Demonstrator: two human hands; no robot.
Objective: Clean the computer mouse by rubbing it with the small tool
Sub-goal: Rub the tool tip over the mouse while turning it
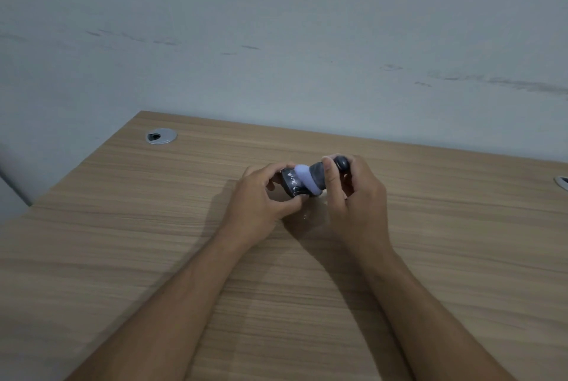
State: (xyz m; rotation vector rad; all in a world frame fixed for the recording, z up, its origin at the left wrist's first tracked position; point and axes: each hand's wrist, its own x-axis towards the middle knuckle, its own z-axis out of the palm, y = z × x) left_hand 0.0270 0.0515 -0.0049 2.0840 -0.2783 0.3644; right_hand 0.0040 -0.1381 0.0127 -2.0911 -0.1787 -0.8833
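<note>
While both hands hover just above the wooden desk (153, 242), the left hand (261, 199) has its fingers pinched around the dark computer mouse (292, 182). The right hand (356, 196) is wrapped around the small tool (319, 176), whose pale purple pad is pressed against the mouse. A silver cable grommet (160, 136) sits well apart at the far left.
</note>
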